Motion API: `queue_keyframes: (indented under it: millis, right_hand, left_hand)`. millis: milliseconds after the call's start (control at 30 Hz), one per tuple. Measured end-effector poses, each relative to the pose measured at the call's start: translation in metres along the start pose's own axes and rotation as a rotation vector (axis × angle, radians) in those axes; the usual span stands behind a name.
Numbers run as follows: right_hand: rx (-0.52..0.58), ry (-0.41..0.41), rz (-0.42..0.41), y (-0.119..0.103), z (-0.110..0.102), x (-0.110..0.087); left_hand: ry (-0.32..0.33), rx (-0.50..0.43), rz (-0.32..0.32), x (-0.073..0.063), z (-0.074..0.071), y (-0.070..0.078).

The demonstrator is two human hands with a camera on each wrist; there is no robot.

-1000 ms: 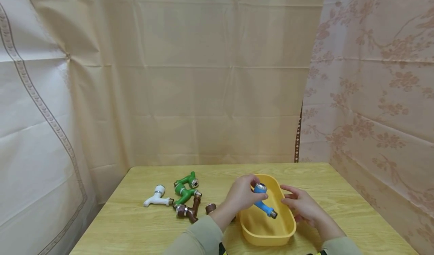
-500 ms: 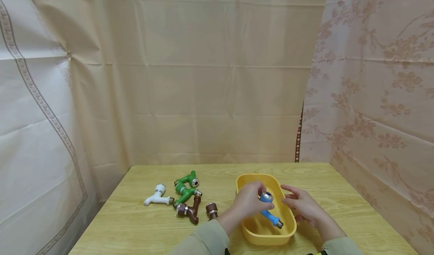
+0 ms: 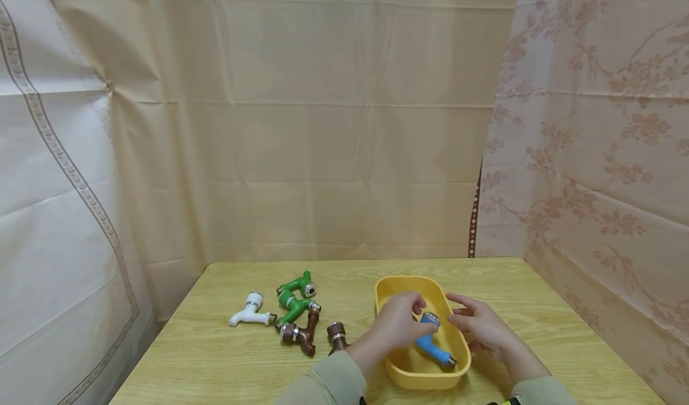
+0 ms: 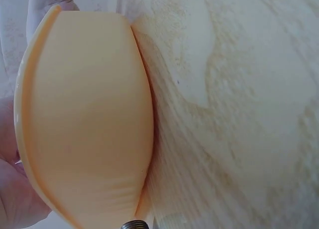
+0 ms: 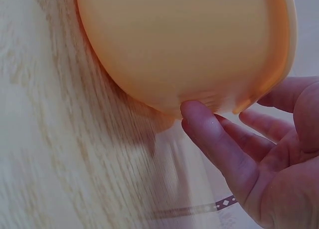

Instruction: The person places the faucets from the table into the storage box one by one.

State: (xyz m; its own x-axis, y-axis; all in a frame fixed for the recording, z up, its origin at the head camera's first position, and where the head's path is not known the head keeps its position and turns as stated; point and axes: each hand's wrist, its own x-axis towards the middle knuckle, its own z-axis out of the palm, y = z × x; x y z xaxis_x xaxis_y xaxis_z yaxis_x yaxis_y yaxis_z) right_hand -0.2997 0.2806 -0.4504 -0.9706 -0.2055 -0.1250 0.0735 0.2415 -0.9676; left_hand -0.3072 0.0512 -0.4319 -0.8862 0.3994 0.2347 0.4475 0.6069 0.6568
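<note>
A blue tap point(image 3: 432, 350) with a silver-topped knob lies tilted inside the yellow plastic basin point(image 3: 397, 282), its threaded end toward the near right. My left hand point(image 3: 397, 322) hovers over the basin's left side, thumb beside the tap's knob and fingers parted from it. On the opposite side, my right hand point(image 3: 484, 332) rests its extended fingers against the basin's outer wall. The right wrist view shows a fingertip on the basin's wall point(image 5: 189, 49). In the left wrist view the basin's side point(image 4: 89, 114) fills the left half, hiding the tap.
Left of the basin on the wooden table point(image 3: 215, 369) lie a white tap point(image 3: 250, 314), two green taps, and a brown tap point(image 3: 308, 336). Another brown tap point(image 3: 337, 336) is partly covered by my left forearm. Curtains hang behind and on both sides.
My left hand has moved right and lowered the blue tap into the basin, and its fingers have let go. My right hand has stayed at the basin's side.
</note>
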Motion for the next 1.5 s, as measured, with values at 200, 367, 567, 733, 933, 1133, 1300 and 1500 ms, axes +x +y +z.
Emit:
queue_keyframes:
  millis: [200,367,567,733,933,1133,1300,1500]
  right_hand:
    - [0.000,0.006,0.002,-0.001,0.001,-0.001]
    - [-0.004,0.017,0.012,-0.002,0.002,-0.001]
    - [0.003,0.021,0.017,-0.002,0.002,-0.001]
    - [0.000,0.031,0.018,-0.002,0.003,-0.001]
    - [-0.006,0.031,0.016,-0.003,0.003,0.000]
    - [-0.015,0.045,0.025,-0.003,0.003,-0.001]
    - [-0.013,0.046,0.027,-0.003,0.004,0.000]
    - [-0.015,0.037,0.027,-0.004,0.004,-0.001]
  left_hand:
    - [0.024,0.005,0.016,0.001,-0.003,0.002]
    - [0.029,0.006,0.020,0.001,-0.005,0.002]
    - [0.028,-0.025,0.027,-0.001,-0.007,0.003]
    - [0.037,-0.035,0.027,-0.004,-0.012,0.004]
    - [0.063,-0.021,0.045,-0.005,-0.024,0.004]
    - [0.079,-0.046,0.043,-0.009,-0.038,0.003]
    - [0.087,-0.054,0.051,-0.014,-0.049,0.001]
    - [0.114,-0.035,0.069,-0.020,-0.062,0.000]
